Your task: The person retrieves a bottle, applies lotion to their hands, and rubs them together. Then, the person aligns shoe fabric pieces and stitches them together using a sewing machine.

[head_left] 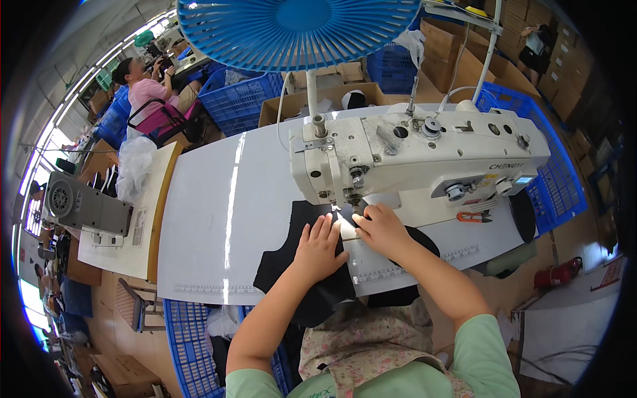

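Note:
A white sewing machine (398,149) stands on the pale worktable, its needle area lit by a small lamp. My left hand (320,251) lies flat with fingers stretched on a black fabric piece (282,255), left of the needle. That piece hangs over the table's front edge toward my lap. Close to the presser foot, my right hand (383,232) has its fingers bent and pinched at the black fabric's edge. Another dark rounded piece (423,241) shows under my right wrist. The exact stitching spot is partly hidden by my fingers.
Red-handled thread snips (474,217) lie on the machine bed's right. A blue fan (298,30) hangs over the table's back. Blue crates (557,176) stand right, behind and below. Another machine (89,204) is at left; a person in pink (149,93) sits beyond.

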Demonstrator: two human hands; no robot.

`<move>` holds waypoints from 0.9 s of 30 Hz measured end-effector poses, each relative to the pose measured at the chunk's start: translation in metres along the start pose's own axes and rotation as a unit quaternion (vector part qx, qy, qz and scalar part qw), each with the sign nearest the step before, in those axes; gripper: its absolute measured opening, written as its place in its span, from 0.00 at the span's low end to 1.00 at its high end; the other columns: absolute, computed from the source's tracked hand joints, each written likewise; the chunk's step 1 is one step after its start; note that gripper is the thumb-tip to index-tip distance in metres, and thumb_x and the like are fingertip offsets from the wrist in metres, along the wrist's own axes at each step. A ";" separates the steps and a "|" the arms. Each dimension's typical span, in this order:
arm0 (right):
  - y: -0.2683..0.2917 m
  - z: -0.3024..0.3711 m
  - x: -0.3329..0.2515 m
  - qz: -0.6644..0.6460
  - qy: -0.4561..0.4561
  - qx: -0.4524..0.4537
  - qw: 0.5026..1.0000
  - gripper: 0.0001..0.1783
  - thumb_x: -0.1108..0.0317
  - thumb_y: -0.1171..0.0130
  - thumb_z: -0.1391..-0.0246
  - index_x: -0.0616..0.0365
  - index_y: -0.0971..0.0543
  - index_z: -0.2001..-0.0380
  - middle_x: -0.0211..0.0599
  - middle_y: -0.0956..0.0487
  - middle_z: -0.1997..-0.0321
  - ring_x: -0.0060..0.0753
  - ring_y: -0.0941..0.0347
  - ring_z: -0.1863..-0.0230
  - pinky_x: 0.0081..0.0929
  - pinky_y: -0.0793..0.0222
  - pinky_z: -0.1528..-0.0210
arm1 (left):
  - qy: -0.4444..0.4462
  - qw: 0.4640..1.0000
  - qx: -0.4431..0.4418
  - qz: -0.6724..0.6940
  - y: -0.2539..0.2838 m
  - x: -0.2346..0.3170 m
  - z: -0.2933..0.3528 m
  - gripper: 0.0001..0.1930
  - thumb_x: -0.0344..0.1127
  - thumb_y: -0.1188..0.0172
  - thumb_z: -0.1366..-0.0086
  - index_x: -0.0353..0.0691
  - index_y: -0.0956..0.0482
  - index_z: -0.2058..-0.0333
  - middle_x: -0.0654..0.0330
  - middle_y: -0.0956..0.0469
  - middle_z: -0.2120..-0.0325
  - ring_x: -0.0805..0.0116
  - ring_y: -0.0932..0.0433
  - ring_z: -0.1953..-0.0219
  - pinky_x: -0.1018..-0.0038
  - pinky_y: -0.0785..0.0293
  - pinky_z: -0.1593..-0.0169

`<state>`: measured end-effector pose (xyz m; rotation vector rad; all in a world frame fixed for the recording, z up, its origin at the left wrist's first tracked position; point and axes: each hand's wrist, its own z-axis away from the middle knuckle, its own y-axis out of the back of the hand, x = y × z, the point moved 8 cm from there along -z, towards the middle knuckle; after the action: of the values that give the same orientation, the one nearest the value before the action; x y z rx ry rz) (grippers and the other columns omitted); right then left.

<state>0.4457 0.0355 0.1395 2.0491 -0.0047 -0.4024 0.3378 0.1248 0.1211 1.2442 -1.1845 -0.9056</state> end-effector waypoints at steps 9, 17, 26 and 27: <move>0.006 0.009 -0.015 -0.031 -0.009 0.018 0.999 0.15 0.67 0.38 0.50 0.58 0.18 0.58 0.34 0.28 0.68 0.38 0.30 0.61 0.36 0.31 0.59 | -0.021 0.997 -0.064 -0.030 0.004 0.010 0.008 0.45 0.57 0.35 0.46 0.38 0.41 0.36 0.45 0.42 0.33 0.49 0.44 0.30 0.44 0.44 0.33; 0.008 0.016 -0.028 -0.061 -0.010 0.034 0.997 0.15 0.68 0.38 0.50 0.62 0.18 0.59 0.36 0.27 0.67 0.40 0.30 0.61 0.37 0.30 0.58 | -0.031 0.991 -0.121 -0.057 0.010 0.015 0.010 0.46 0.56 0.34 0.48 0.37 0.40 0.36 0.46 0.42 0.33 0.50 0.43 0.31 0.46 0.42 0.34; 0.012 0.027 -0.043 -0.095 -0.006 0.031 0.995 0.16 0.69 0.38 0.50 0.64 0.20 0.57 0.40 0.26 0.60 0.43 0.29 0.54 0.37 0.29 0.51 | -0.060 0.987 -0.138 -0.061 0.013 0.026 0.017 0.45 0.54 0.35 0.48 0.34 0.38 0.37 0.42 0.40 0.35 0.47 0.40 0.32 0.50 0.37 0.36; 0.013 0.030 -0.045 -0.100 -0.001 0.027 0.995 0.16 0.69 0.38 0.50 0.64 0.20 0.57 0.40 0.26 0.59 0.43 0.29 0.53 0.37 0.29 0.50 | -0.066 0.989 -0.126 -0.038 0.017 0.029 0.020 0.44 0.55 0.35 0.48 0.33 0.37 0.38 0.41 0.39 0.35 0.46 0.39 0.33 0.50 0.36 0.36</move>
<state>0.3971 0.0115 0.1500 2.1099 0.1905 -0.5339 0.3223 0.0951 0.1407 1.0431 -1.0934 -1.1712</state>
